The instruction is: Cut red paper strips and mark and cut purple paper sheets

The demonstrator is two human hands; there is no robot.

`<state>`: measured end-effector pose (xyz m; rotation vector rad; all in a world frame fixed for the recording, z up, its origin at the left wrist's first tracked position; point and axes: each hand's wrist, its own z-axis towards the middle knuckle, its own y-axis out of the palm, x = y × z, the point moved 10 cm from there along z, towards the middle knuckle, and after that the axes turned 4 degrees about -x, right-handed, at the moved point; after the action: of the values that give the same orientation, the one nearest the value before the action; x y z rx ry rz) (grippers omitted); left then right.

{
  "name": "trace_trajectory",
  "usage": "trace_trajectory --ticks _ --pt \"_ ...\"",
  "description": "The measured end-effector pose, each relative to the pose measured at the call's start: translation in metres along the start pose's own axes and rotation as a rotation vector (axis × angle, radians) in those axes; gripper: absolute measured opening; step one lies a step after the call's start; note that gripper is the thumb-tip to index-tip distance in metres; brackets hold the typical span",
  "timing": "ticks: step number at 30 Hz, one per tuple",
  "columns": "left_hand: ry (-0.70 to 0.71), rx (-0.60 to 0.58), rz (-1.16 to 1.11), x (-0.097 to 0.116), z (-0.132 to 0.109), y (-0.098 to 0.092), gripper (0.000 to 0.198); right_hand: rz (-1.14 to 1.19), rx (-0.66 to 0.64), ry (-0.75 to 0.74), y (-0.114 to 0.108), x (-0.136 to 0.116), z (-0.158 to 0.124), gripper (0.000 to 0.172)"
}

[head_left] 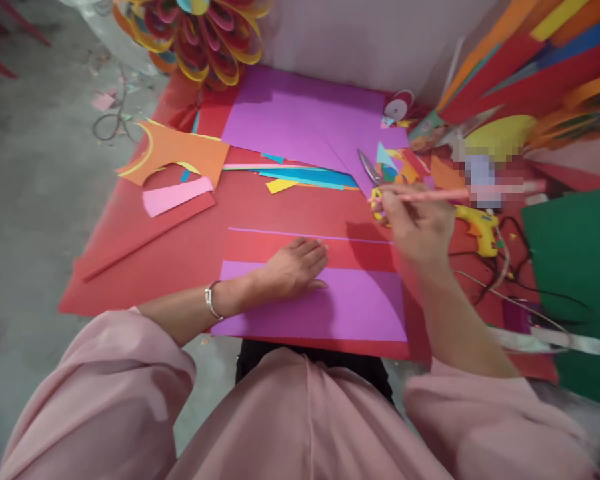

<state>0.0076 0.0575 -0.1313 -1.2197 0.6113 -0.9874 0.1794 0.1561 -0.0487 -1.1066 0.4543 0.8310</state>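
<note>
My left hand [297, 267] lies flat, palm down, across a purple paper sheet [365, 303] and a red strip [250, 245] on top of it. A thin purple line shows along the strip's far edge. Over the right end of the sheet, my right hand [420, 223] is raised, its fingers closed round a long pink pencil [440, 195], blurred, with its rear end pointing right. Scissors [369, 167] with yellow handles lie just beyond that hand, which partly covers the handles.
On the red table [290, 207] are a large purple sheet [300, 113], an orange cutout [180, 157], a pink piece [177, 197] and paper scraps. A yellow glue gun [483, 230] with tangled cords lies right, near a green sheet [575, 280]. A paper flower [195, 40] stands at the back.
</note>
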Motion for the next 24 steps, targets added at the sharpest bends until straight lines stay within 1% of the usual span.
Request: trace_trajectory --ticks 1,3,5,7,11,13,15,17,21,22,24 --pt "-0.002 0.006 0.001 0.0 0.0 -0.001 0.059 0.107 0.028 0.112 -0.011 0.017 -0.021 0.037" --pt "-0.01 0.018 0.006 -0.001 0.0 -0.001 0.058 0.251 0.094 0.293 -0.027 0.048 -0.061 0.039" --pt "-0.012 0.021 0.02 -0.001 0.001 0.0 0.055 0.348 0.141 0.392 -0.031 0.07 -0.089 0.04" --pt "-0.01 0.008 0.04 0.0 0.003 0.0 0.054 0.428 0.152 0.432 -0.026 0.083 -0.102 0.04" --pt "-0.013 -0.058 0.067 0.002 0.006 0.001 0.055 0.523 0.106 0.461 -0.007 0.094 -0.11 0.039" --pt "-0.015 -0.064 0.074 0.002 0.006 0.0 0.054 0.52 0.081 0.47 -0.005 0.096 -0.114 0.039" --pt "-0.013 -0.053 0.077 0.003 0.006 0.0 0.054 0.489 0.069 0.471 -0.01 0.099 -0.118 0.038" --pt "-0.006 -0.044 0.073 0.003 0.004 0.0 0.055 0.445 0.086 0.464 -0.021 0.103 -0.122 0.037" --pt "0.011 -0.035 0.078 0.005 0.002 0.0 0.057 0.418 0.252 0.444 -0.047 0.11 -0.126 0.038" --pt "0.014 -0.036 0.088 0.006 0.003 -0.001 0.057 0.43 0.284 0.451 -0.049 0.112 -0.126 0.039" --pt "0.023 -0.036 0.11 0.008 0.005 -0.003 0.057 0.449 0.291 0.48 -0.045 0.117 -0.126 0.04"
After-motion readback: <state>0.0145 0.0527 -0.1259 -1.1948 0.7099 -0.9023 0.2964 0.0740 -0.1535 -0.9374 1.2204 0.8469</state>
